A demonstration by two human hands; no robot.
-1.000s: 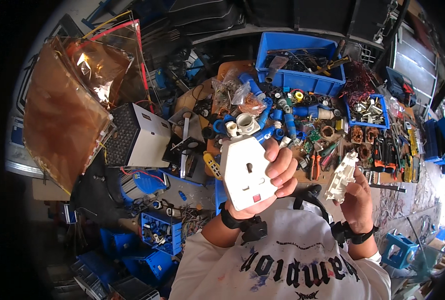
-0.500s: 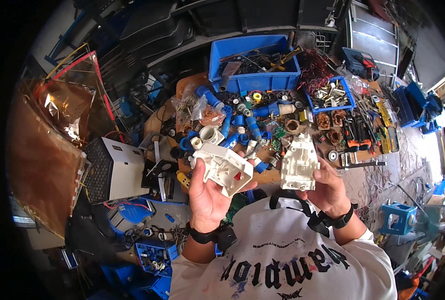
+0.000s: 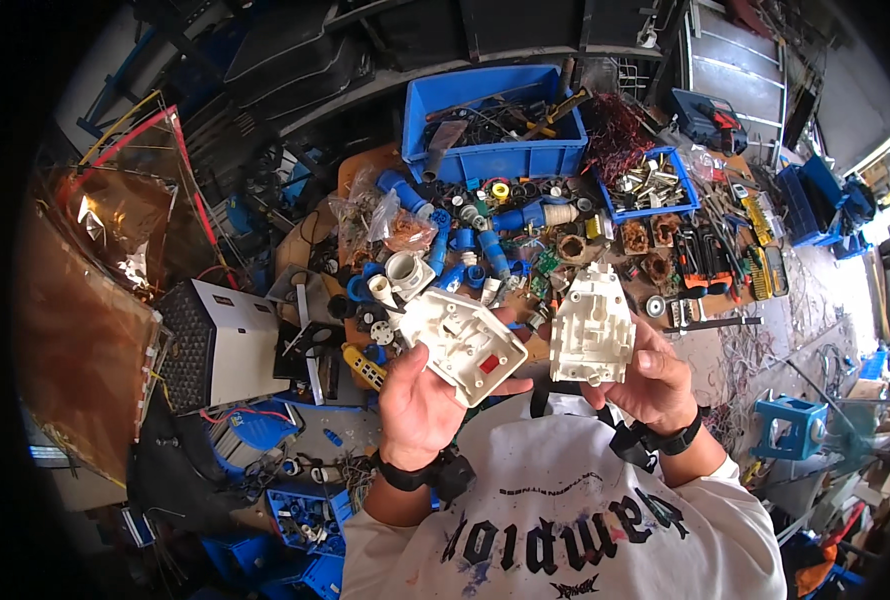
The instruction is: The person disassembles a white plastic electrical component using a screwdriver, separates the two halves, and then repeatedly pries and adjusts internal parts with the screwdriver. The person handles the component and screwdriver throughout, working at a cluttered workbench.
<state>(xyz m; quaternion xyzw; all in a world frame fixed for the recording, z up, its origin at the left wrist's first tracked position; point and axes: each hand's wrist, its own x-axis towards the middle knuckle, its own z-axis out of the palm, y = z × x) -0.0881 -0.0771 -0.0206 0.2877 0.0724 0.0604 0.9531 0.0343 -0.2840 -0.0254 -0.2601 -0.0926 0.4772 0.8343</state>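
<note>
My left hand (image 3: 417, 405) grips a white plastic housing half (image 3: 457, 342), tilted so its hollow inside faces up. Ribs, small posts and a red piece (image 3: 489, 364) show within it. To its right, my right hand (image 3: 655, 375) holds a second white plastic shell (image 3: 592, 330), narrower at the far end, with moulded ribs and slots on the side toward me. The two shells are apart, both raised over the near edge of the workbench. Each hand wears a black wrist strap.
Blue pipe fittings (image 3: 495, 252) and loose parts crowd the wooden bench. Behind them stands a large blue bin (image 3: 505, 160) of tools, with a blue tray (image 3: 650, 205) of metal pieces beside it. Pliers (image 3: 703, 262) lie at the right. A white box (image 3: 240, 340) stands left.
The left housing half has turned so its inside faces me more squarely, and the red piece shows more fully. The right shell has shifted slightly; both hands keep their hold.
</note>
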